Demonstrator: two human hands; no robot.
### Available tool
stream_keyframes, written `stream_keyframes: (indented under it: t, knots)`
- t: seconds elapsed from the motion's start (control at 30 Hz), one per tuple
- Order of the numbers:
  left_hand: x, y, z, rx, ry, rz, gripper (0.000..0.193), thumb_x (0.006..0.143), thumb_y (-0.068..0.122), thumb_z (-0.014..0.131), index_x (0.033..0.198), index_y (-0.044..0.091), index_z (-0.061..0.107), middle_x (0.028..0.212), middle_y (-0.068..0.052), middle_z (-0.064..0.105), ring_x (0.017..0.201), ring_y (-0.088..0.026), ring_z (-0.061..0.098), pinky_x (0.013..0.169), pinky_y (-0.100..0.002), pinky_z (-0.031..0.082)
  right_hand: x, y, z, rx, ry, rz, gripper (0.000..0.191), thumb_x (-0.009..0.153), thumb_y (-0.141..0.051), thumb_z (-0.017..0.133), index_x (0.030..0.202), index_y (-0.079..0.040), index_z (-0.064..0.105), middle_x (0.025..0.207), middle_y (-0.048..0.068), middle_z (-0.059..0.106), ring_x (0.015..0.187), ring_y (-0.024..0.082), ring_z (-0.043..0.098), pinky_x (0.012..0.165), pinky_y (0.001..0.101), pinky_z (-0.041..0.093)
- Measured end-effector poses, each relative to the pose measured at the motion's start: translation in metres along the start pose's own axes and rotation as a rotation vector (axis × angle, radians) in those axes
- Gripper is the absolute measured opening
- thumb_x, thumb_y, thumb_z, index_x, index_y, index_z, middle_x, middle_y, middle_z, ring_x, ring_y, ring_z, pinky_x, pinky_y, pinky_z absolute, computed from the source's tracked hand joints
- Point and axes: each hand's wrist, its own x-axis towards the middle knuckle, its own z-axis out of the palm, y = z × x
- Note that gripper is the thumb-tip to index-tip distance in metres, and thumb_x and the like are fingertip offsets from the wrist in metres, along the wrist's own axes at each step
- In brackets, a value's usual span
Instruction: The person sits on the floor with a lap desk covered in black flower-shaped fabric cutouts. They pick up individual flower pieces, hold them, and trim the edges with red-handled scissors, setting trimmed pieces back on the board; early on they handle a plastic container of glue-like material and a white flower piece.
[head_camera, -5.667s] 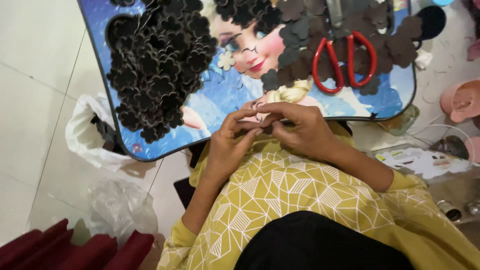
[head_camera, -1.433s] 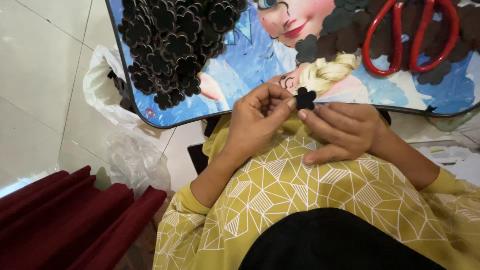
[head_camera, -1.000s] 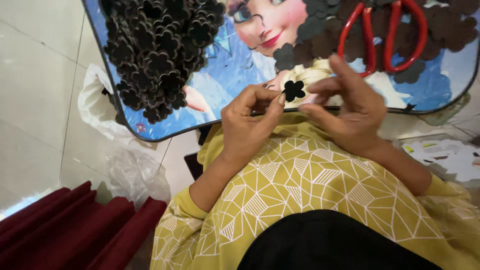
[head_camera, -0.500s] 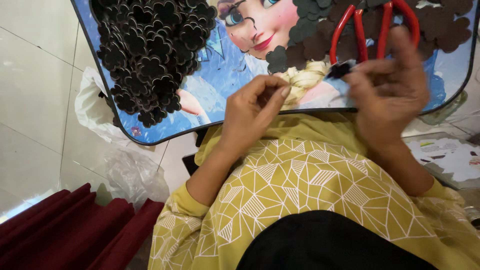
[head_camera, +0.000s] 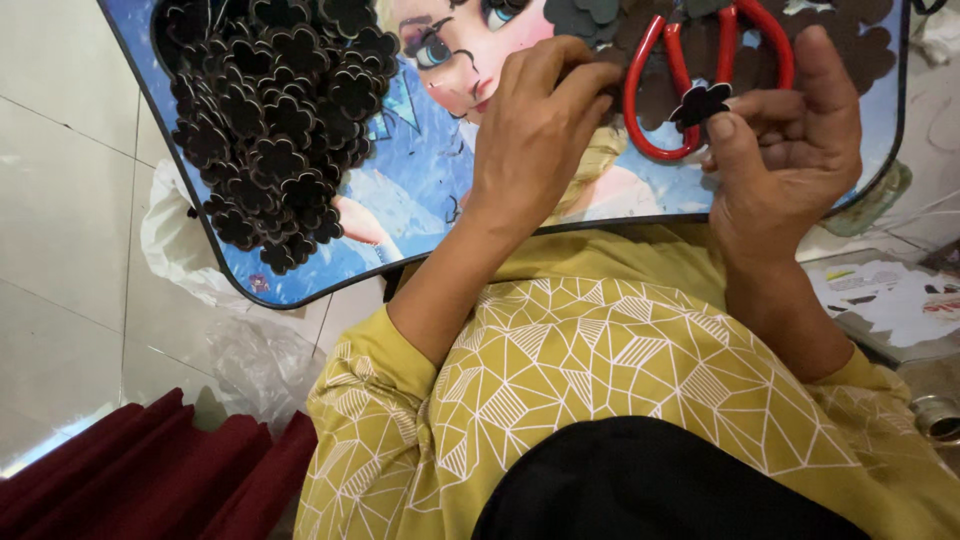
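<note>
My right hand pinches a small black flower-shaped cutout between thumb and fingers, just over the red-handled scissors lying on the blue cartoon-print lap table. My left hand reaches forward over the table's middle, its fingertips touching dark cutouts at the far edge; whether it grips one is hidden. A big heap of black flower cutouts covers the table's left part. More dark cutouts lie at the far right.
White plastic bags sit on the tiled floor under the table's left edge. Dark red fabric lies at the lower left. Printed papers and a small round metal object are at the right.
Both hands moved apart and forward from my lap. My right hand carried the black flower cutout to the scissors; my left hand let go of it and reached onto the table.
</note>
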Motion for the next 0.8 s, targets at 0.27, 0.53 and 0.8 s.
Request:
stream_keyframes:
  t: [0.27,0.53,0.8]
  knots:
    - [-0.026,0.000,-0.029,-0.458,0.122,-0.371,0.009,0.107,0.006,0.069,0.113,0.006,0.064,0.107,-0.001,0.070,0.088,-0.008,0.066,0.078,-0.025,0.054,-0.001,0.002,-0.003,-0.019,-0.018,-0.014,0.064,0.108,0.013,0.073,0.163,0.000,0.042,0.103,0.016,0.068,0.072,0.015,0.061,0.066,0.0282,0.057]
    - [-0.077,0.001,-0.045,-1.080,0.066,-0.694,0.030,0.107,0.004,0.062,0.137,0.002,0.059,0.112,-0.001,0.066,0.097,-0.005,0.060,0.086,-0.022,0.054,-0.016,-0.024,0.010,-0.200,-0.129,-0.030,0.064,0.108,0.015,0.074,0.162,-0.002,0.043,0.105,0.013,0.067,0.078,0.012,0.059,0.071,0.0220,0.049]
    - [-0.109,-0.001,-0.066,-1.233,-0.073,-0.783,0.038,0.111,0.004,0.054,0.148,0.001,0.053,0.134,-0.009,0.068,0.114,-0.010,0.067,0.093,-0.024,0.058,-0.031,-0.059,0.069,-0.137,-0.493,0.222,0.065,0.102,0.013,0.073,0.160,0.001,0.047,0.103,0.009,0.070,0.088,0.006,0.064,0.080,0.0172,0.051]
